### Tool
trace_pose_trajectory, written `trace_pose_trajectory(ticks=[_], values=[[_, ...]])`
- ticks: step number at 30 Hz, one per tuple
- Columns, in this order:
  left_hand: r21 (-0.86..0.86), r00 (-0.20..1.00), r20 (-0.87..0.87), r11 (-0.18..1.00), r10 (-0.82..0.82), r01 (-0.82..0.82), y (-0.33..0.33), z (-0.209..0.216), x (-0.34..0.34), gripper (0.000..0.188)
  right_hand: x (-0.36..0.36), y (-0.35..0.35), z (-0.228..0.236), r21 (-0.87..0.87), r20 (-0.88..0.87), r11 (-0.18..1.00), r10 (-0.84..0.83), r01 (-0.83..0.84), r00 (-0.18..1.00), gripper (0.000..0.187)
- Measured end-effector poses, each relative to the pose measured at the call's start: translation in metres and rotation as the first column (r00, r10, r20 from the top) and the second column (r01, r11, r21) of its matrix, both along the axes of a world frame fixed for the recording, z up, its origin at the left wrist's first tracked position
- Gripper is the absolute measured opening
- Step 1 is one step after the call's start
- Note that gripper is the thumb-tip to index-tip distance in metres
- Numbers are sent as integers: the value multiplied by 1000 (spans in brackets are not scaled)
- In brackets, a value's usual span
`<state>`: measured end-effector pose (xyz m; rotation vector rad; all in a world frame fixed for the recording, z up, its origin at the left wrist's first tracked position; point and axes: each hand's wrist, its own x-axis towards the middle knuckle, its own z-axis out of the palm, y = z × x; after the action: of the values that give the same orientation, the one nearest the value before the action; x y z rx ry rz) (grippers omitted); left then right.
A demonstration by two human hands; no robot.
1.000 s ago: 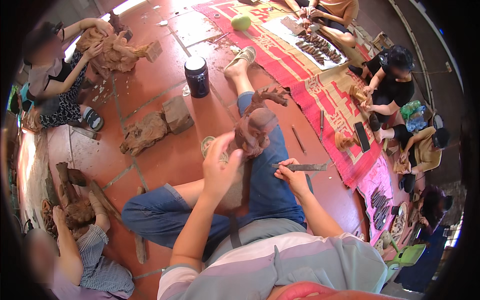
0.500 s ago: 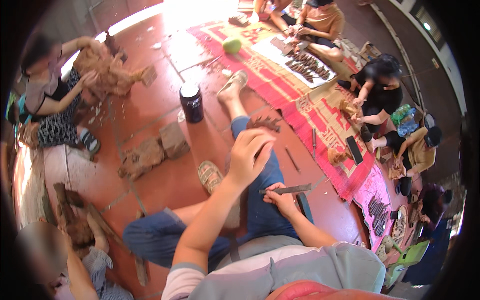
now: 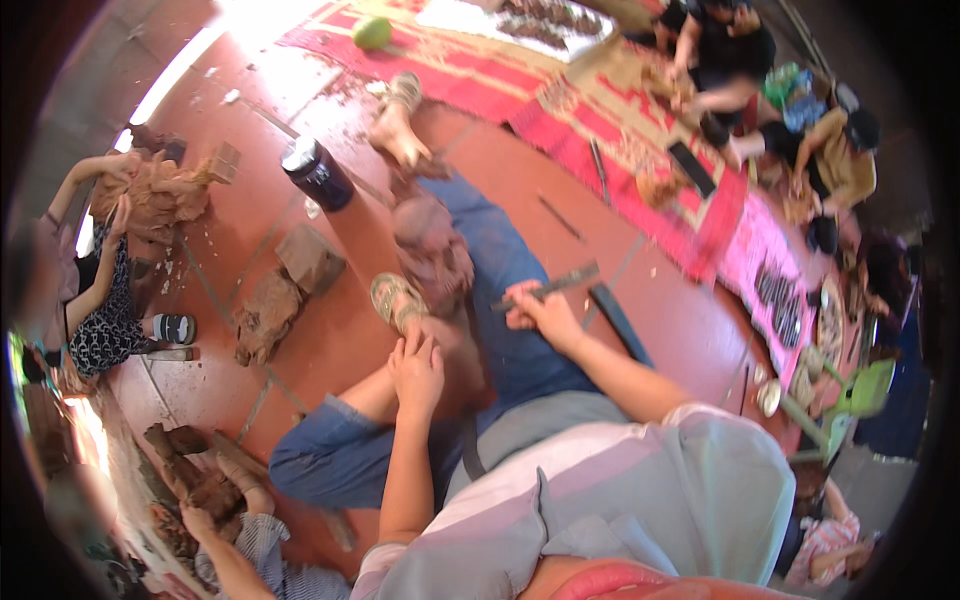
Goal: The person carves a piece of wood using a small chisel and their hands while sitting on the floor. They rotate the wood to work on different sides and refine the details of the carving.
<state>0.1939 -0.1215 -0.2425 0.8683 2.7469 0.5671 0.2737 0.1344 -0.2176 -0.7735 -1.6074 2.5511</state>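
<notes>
My right hand [image 3: 542,314] is closed around a dark, flat carving chisel [image 3: 565,281], held over my right thigh in blue jeans. The tool's blade points up and to the right. Between my legs stands a brown wooden carving [image 3: 432,245], its lower part in shade. My left hand [image 3: 417,372] lies with fingers extended against the lower part of this carving, beside my sandalled left foot [image 3: 396,300]. Nothing shows in that hand.
A dark jar [image 3: 320,175] and two wood blocks [image 3: 268,315] stand on the tiled floor to the left. A thin tool [image 3: 560,218] lies near the red mat [image 3: 560,140], which carries a phone [image 3: 692,168]. Other people work around me; a green chair [image 3: 862,388] is at right.
My left hand has come down from a raised position above the carving to its lower part. My right hand still holds the chisel. The view has shifted, uncovering more of the carving.
</notes>
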Motion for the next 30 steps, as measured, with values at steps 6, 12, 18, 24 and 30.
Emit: trace_pose_trajectory(ticks=[6,12,18,24,30], values=[[-42,974,-163,986,155,-163,-28,11,11,36,18,0,13,10,-118,992,-122,124,985,24],[-355,960,147,919,238,-173,-23,38,-33,44,19,85,28,327,54,930,-195,167,979,22],[-432,988,1,891,154,-138,-17,10,-32,47,29,263,-50,902,271,429,-496,-39,825,20],[-479,980,-17,859,198,-182,-25,20,-25,45,-41,337,-99,896,432,367,-583,-252,688,25],[-500,986,-28,852,165,-156,-15,19,-28,43,-54,346,-144,973,62,194,-747,128,662,25]])
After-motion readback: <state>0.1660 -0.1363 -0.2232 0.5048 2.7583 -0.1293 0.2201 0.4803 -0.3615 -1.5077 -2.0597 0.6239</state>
